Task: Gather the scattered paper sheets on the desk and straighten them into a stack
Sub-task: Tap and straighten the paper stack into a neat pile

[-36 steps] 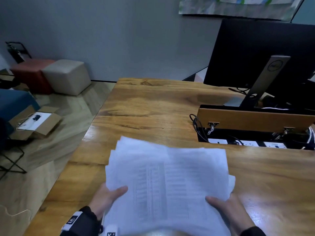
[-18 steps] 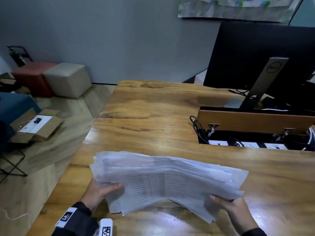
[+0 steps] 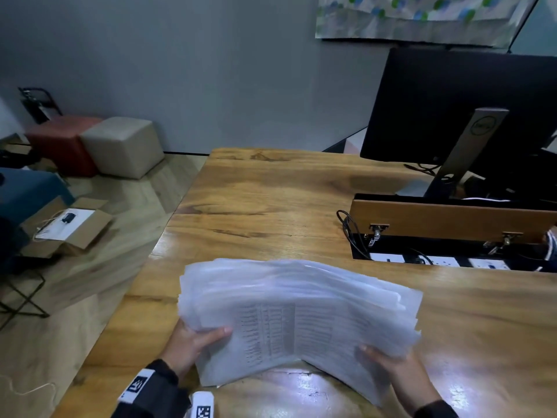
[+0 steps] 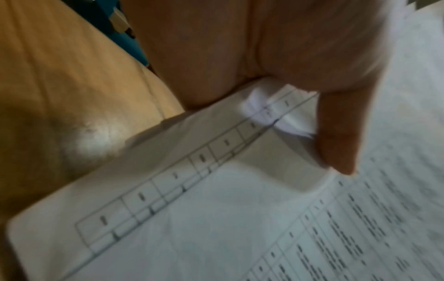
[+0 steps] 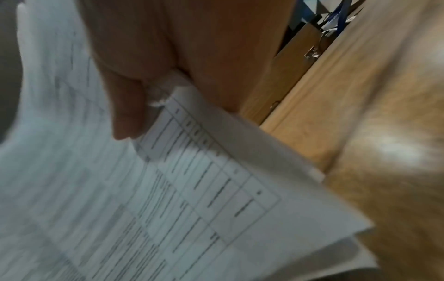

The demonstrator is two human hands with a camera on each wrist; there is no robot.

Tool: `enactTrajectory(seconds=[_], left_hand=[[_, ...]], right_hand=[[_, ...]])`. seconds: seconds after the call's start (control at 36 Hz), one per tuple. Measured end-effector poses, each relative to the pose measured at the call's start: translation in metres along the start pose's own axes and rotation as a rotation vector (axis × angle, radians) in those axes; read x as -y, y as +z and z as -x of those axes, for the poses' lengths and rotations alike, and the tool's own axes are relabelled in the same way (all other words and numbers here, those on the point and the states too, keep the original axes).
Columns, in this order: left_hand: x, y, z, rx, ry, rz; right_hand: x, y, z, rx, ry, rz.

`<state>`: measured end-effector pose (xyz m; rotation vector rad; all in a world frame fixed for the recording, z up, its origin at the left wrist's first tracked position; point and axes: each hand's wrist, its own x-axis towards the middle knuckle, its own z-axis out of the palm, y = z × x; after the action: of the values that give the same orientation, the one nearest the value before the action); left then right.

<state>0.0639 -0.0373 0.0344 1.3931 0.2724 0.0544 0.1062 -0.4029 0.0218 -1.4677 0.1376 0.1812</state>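
One bundle of paper sheets (image 3: 295,315) is in view; its layered edges are blurred, so the single sheets cannot be counted. Two hands hold it: one left hand (image 3: 188,346) and one right hand (image 3: 391,368). There is one wooden counter (image 3: 271,206). On it stands one dark monitor (image 3: 446,95) on one stand (image 3: 470,146). One hinged wooden flap (image 3: 446,220) stands raised over one cable tray (image 3: 437,257), with two metal hinges showing on the flap. On the floor sit two cube stools, one red (image 3: 57,140) and one beige (image 3: 123,146), and one open cardboard box (image 3: 69,227). One patterned sheet (image 3: 416,16) hangs on the wall.
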Motion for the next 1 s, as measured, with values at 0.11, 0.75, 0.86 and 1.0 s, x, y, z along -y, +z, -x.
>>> enactTrajectory(seconds=[0.11, 0.75, 0.86, 1.0], left_hand=[[-0.012, 0.003, -0.002, -0.041, 0.082, -0.010], [0.001, -0.020, 0.011, 0.083, -0.020, -0.036], [0.012, -0.026, 0.012, 0.092, -0.064, -0.057], [0.001, -0.014, 0.015, 0.010, -0.041, -0.035]], right_hand=[[0.014, 0.000, -0.001, -0.033, -0.052, 0.029], [0.003, -0.032, 0.014, 0.011, 0.122, 0.083], [0.014, -0.002, 0.012, -0.115, 0.217, 0.263], [0.003, 0.000, -0.010, -0.393, 0.276, 0.179]])
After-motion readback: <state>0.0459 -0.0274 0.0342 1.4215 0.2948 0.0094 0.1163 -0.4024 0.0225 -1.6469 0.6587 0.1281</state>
